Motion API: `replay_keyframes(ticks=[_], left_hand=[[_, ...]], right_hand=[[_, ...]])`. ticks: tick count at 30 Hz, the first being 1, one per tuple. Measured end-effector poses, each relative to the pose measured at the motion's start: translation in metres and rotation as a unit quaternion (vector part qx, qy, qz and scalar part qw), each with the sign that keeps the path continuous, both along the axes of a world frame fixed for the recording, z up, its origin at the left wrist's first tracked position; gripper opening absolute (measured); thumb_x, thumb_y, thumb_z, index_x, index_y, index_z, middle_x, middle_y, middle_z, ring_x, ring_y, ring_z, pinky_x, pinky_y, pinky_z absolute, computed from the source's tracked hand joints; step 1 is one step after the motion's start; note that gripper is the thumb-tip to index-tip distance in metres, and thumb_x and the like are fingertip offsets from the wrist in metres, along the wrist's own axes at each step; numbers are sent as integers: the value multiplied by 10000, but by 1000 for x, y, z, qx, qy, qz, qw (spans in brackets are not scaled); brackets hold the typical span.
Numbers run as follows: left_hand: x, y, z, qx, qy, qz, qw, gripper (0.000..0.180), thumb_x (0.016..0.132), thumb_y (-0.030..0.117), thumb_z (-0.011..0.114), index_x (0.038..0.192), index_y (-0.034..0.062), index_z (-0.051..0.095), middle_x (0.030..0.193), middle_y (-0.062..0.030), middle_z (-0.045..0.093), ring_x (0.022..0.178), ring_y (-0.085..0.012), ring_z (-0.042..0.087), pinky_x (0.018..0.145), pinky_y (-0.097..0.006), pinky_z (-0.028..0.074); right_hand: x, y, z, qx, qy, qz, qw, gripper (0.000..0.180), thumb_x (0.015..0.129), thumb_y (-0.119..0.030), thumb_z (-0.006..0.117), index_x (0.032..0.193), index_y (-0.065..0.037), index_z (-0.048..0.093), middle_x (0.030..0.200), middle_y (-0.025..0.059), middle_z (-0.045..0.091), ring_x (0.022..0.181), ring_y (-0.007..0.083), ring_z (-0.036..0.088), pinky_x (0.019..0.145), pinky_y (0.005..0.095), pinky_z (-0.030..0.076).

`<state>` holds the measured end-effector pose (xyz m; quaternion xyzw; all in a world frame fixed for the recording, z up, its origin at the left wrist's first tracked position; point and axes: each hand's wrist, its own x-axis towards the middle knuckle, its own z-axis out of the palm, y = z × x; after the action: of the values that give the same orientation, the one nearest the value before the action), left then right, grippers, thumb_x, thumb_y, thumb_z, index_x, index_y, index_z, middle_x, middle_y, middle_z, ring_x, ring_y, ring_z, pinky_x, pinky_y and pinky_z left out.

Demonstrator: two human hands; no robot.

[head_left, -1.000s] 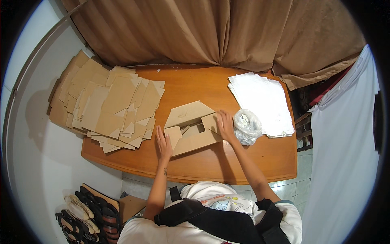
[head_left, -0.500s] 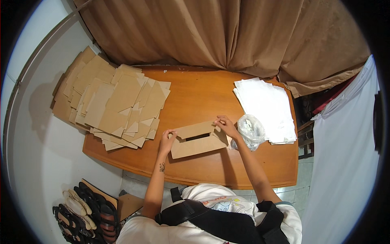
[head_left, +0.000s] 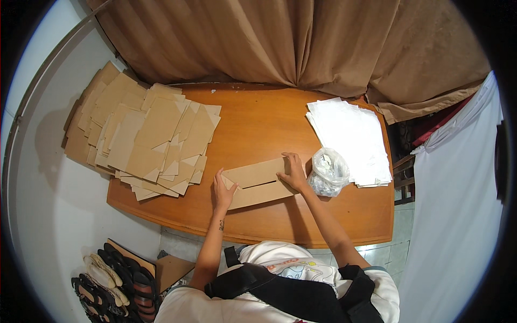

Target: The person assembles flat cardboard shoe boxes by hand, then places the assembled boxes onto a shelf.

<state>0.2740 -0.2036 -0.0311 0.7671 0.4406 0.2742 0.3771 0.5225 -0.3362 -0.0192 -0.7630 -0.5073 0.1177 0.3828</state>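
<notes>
A brown cardboard box point(head_left: 259, 195) lies on the table in front of me, its two long flaps folded nearly together with a thin dark slit between them. My left hand point(head_left: 222, 191) grips the left end, thumb on top near the slit and fingers along the outer edge. At the other end my right hand point(head_left: 293, 173) has its thumb on the flaps by the slit and its fingers round the far corner. A clear plastic bag point(head_left: 328, 173) with contents I cannot make out stands just right of my right hand.
Flat cardboard pieces point(head_left: 156, 134) are heaped on the table's left side. White sheets point(head_left: 353, 137) lie stacked at the right of the wooden table point(head_left: 258, 118). A brown curtain point(head_left: 242, 43) hangs behind it. Several pairs of footwear point(head_left: 116, 280) stand on the floor at lower left.
The box's long flaps have come down, narrowing the wide opening to a slit. Both thumbs have moved onto the top of the box beside the slit.
</notes>
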Motion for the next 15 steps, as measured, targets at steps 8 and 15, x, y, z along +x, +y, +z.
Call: replay_keyframes(ticks=[8,15], left_hand=[[-10,5,-32,-73,-11,45,996,716,876,215,595,1437,18,195,1430,-224,324,1308,-352,335,1064,-398,289],[-27,16,-50,-289,-87,78,950,533,964,356,411,1357,-3,388,1317,-216,482,1234,-318,447,1027,-364,324]], right_hand=[[5,-12,-14,6,82,-24,996,920,681,-231,795,1402,-53,250,1288,225,397,1203,346,414,1009,406,371],[17,-22,-29,-74,356,-45,931,786,864,-316,630,1441,-27,181,1323,232,437,1194,325,474,978,395,400]])
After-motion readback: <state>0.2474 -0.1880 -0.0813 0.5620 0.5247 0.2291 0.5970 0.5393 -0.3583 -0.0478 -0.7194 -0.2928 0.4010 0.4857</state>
